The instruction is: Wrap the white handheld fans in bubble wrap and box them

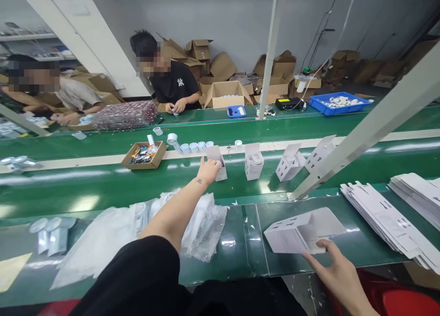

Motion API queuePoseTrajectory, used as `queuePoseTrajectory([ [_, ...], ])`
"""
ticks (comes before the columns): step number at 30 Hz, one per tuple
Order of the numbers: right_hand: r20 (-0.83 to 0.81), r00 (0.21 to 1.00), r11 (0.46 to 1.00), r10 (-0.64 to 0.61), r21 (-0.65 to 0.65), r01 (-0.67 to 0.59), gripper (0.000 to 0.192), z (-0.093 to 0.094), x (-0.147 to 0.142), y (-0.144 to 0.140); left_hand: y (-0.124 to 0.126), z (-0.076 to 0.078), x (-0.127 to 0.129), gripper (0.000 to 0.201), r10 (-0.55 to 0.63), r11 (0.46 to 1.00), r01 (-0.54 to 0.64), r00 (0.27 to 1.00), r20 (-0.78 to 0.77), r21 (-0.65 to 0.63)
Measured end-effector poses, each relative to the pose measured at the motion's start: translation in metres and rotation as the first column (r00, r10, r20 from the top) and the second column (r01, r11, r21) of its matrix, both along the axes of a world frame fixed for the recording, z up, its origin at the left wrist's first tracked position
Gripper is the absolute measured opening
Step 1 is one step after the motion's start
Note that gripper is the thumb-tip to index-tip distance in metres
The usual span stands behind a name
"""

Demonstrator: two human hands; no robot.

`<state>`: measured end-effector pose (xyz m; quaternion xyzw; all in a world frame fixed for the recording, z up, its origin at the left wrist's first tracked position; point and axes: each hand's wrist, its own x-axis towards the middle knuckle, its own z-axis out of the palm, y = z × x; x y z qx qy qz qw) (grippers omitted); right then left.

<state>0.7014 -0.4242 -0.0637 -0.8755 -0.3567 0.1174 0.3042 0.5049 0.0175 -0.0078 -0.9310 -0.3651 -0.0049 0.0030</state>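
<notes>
My left hand (208, 170) reaches out over the green conveyor, its fingers closed at the mouth of a small white box (222, 171) with a raised flap. What lies inside that box is hidden by the fingers. Close to me, my right hand (332, 263) has thumb and finger spread at the lower edge of an open white box (287, 238) lying on its side on the bench. To the right of my left hand, more open white boxes (254, 167) stand on the conveyor, with white items showing inside some of them.
Bubble-wrap bags (202, 224) lie under my left forearm. Flat white cartons (388, 219) are stacked at right. A slanted metal post (343, 155) rises beside the conveyor. A cardboard tray (144, 162) of small parts sits on the left. Across the line, two people handle parts.
</notes>
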Motion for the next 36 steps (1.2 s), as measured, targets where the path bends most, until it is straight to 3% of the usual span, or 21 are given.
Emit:
queuePoseTrajectory([
  [2,0.096,0.985,0.984,0.144,0.093,-0.153,0.038,0.002,-0.012,0.025,-0.019,0.004,-0.028,0.023,0.134,0.991,-0.133,0.991,0.023,-0.010],
  [5,0.150,0.935,0.924,0.322,0.165,-0.345,0.030,0.002,-0.030,0.060,-0.072,0.000,-0.078,0.041,0.333,0.940,-0.332,0.943,0.004,-0.071],
  [8,0.121,0.883,0.860,0.452,0.203,-0.468,0.030,-0.001,-0.050,0.090,-0.134,-0.021,-0.111,0.033,0.409,0.897,-0.411,0.911,-0.047,-0.165],
  [11,0.055,0.818,0.794,0.573,0.212,-0.570,0.033,-0.006,-0.067,0.112,-0.171,-0.043,-0.118,0.021,0.480,0.859,-0.478,0.877,-0.038,-0.183],
  [15,-0.030,0.730,0.718,0.683,0.215,-0.662,0.038,-0.010,-0.076,0.125,-0.180,-0.055,-0.114,0.022,0.557,0.816,-0.542,0.830,0.024,-0.199],
  [18,-0.107,0.727,0.731,0.678,0.201,-0.652,0.043,-0.007,-0.075,0.129,-0.174,-0.059,-0.113,0.022,0.603,0.774,-0.573,0.796,0.042,-0.269],
  [22,-0.224,0.718,0.752,0.659,0.174,-0.635,0.058,0.007,-0.074,0.135,-0.160,-0.065,-0.107,0.042,0.733,0.616,-0.682,0.680,-0.031,-0.394],
  [24,-0.248,0.711,0.753,0.658,0.184,-0.632,0.064,0.013,-0.074,0.139,-0.153,-0.064,-0.105,0.041,0.761,0.556,-0.694,0.646,-0.056,-0.458],
  [28,-0.256,0.716,0.760,0.649,0.184,-0.623,0.066,0.017,-0.073,0.146,-0.151,-0.049,-0.112,0.033,0.770,0.526,-0.648,0.638,-0.016,-0.552],
  [32,-0.273,0.701,0.750,0.659,0.178,-0.637,0.069,0.016,-0.070,0.147,-0.175,-0.009,-0.137,0.033,0.747,0.549,-0.576,0.664,0.045,-0.605],
  [34,-0.277,0.676,0.728,0.683,0.188,-0.659,0.070,0.016,-0.070,0.146,-0.194,0.019,-0.145,0.034,0.685,0.626,-0.459,0.710,0.163,-0.630],
  [36,-0.268,0.655,0.706,0.706,0.200,-0.679,0.072,0.015,-0.072,0.147,-0.212,0.045,-0.145,0.037,0.550,0.746,-0.283,0.772,0.319,-0.602],
])
